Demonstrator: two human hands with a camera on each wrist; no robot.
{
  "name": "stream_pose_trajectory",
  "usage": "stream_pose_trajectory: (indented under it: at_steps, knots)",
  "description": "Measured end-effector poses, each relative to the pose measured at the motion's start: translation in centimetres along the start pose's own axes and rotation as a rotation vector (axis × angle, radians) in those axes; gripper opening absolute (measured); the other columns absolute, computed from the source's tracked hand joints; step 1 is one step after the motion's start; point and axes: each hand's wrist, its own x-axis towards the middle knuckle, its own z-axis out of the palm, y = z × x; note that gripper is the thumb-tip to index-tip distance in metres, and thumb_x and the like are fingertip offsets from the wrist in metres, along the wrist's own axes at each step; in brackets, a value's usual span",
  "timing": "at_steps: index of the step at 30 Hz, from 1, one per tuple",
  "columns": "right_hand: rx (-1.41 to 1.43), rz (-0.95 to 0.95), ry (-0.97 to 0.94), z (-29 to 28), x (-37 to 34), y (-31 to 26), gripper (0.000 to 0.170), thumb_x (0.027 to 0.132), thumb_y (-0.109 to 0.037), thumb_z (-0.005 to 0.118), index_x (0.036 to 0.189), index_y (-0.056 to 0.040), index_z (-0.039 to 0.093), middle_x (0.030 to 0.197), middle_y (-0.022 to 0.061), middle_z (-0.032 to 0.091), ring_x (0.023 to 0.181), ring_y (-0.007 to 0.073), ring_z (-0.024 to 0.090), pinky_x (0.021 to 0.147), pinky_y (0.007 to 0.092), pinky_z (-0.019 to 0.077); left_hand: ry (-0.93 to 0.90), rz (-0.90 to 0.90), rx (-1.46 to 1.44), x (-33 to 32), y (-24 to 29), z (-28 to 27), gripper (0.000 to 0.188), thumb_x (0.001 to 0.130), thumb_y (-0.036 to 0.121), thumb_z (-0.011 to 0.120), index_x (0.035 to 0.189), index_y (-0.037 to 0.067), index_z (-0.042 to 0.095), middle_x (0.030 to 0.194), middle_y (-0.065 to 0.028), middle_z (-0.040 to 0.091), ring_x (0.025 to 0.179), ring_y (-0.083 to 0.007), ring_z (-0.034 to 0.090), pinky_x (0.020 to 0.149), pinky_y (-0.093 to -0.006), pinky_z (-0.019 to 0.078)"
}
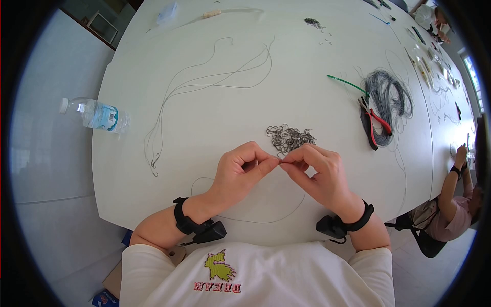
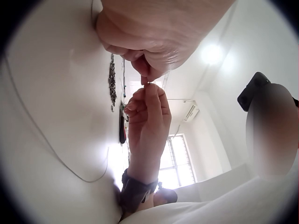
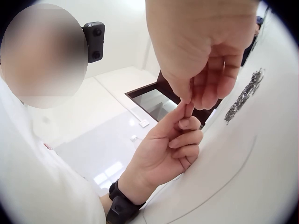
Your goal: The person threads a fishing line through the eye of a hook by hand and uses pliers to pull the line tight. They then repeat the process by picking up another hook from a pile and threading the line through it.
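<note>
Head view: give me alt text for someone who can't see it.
A person's left hand and right hand pinch a tiny item over a white table, near a pile of small hooks. Red-and-black pliers and a coil of gray line lie at right; a clear bottle is at left.

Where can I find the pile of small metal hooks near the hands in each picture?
Head: just right of centre, beyond the hands, the hook pile shows from above.
Left wrist: left of centre, upper half, a narrow upright strip.
Right wrist: right side, slightly above middle, a slanting strip.
Shared landmark: the left hand and right hand meeting at their fingertips.
</note>
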Motion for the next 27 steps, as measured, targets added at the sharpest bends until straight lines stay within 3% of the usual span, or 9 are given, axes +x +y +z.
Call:
stream_pose_trajectory:
  at_steps: [4,6,12,15,17,22,24,27]
  knots:
    - [0.022,0.034,-0.019,0.0,-0.1,0.1,0.009,0.085,-0.004,0.075,0.088,-0.0024,0.066,0.075,0.0053,0.066,0.062,0.0161,0.065,0.057,0.0268,0.0536,0.002,0.007,0.011,0.0,0.1,0.1,0.012,0.097,0.012,0.067,0.092,0.002,0.071,0.082,0.0065,0.056,0.07,-0.002,0.042,0.063,-0.021,0.0354]
    - [0.032,0.044,-0.021,-0.1,-0.1,0.2,0.009,0.086,-0.004,0.074,0.088,-0.0021,0.066,0.075,0.0049,0.066,0.061,0.0148,0.065,0.057,0.0261,0.0529,-0.009,0.013,0.039,0.0,0.1,0.0,0.011,0.098,0.01,0.066,0.092,0.002,0.071,0.083,0.0054,0.058,0.074,-0.0022,0.049,0.066,-0.0213,0.0399]
    - [0.419,0.356,-0.05,-0.7,0.1,0.2,0.006,0.088,-0.003,0.071,0.089,-0.0012,0.066,0.077,0.0048,0.067,0.063,0.0095,0.062,0.058,0.0222,0.0493,-0.01,-0.054,-0.058,0.2,-0.1,-0.1,0.011,0.099,0.008,0.064,0.091,0.001,0.069,0.085,0.0029,0.062,0.089,-0.0059,0.062,0.076,-0.023,0.0477]
    - [0.534,0.385,0.1,-0.7,0.2,0.6,0.006,0.087,-0.002,0.072,0.088,-0.0018,0.067,0.078,0.0049,0.067,0.063,0.0094,0.062,0.057,0.0221,0.0489,-0.009,-0.023,-0.031,0.2,-0.1,-0.1,0.011,0.099,0.009,0.064,0.091,0.001,0.069,0.085,0.0032,0.062,0.083,-0.0043,0.059,0.073,-0.0225,0.0458]
    - [0.066,0.068,0.248,-1.1,0.6,0.4,0.007,0.085,0.0,0.073,0.087,-0.0026,0.067,0.079,0.0053,0.066,0.062,0.0101,0.062,0.056,0.0233,0.0489,-0.01,-0.026,-0.009,0.2,0.0,-0.1,0.012,0.098,0.009,0.065,0.092,0.001,0.069,0.084,0.0035,0.062,0.08,-0.0034,0.056,0.071,-0.0221,0.0443]
    - [-0.1,-0.178,0.163,-0.2,0.4,0.4,0.012,0.08,-0.001,0.077,0.085,-0.007,0.067,0.078,0.0033,0.065,0.059,0.0144,0.061,0.053,0.0274,0.0478,-0.021,-0.022,0.001,0.2,-0.2,0.0,0.012,0.098,0.011,0.066,0.093,0.002,0.07,0.083,0.0051,0.061,0.071,-0.0012,0.045,0.064,-0.0205,0.0379]
    - [-0.156,-0.242,0.117,0.1,0.3,0.6,0.014,0.079,-0.002,0.078,0.084,-0.0083,0.067,0.078,0.0025,0.065,0.058,0.016,0.061,0.051,0.0289,0.0474,0.028,0.057,0.009,0.4,-0.6,0.2,0.011,0.094,0.014,0.071,0.095,0.005,0.076,0.076,0.0067,0.056,0.058,-0.0015,0.033,0.052,-0.022,0.0293]
    - [-0.192,-0.281,0.116,0.1,0.3,0.7,0.016,0.077,-0.004,0.079,0.085,-0.0103,0.067,0.077,0.0005,0.063,0.057,0.017,0.061,0.05,0.0297,0.0463,-0.035,0.003,0.036,0.2,0.2,-0.1,0.012,0.099,0.013,0.065,0.097,0.002,0.072,0.081,0.007,0.058,0.067,0.0,0.04,0.059,-0.0201,0.033]
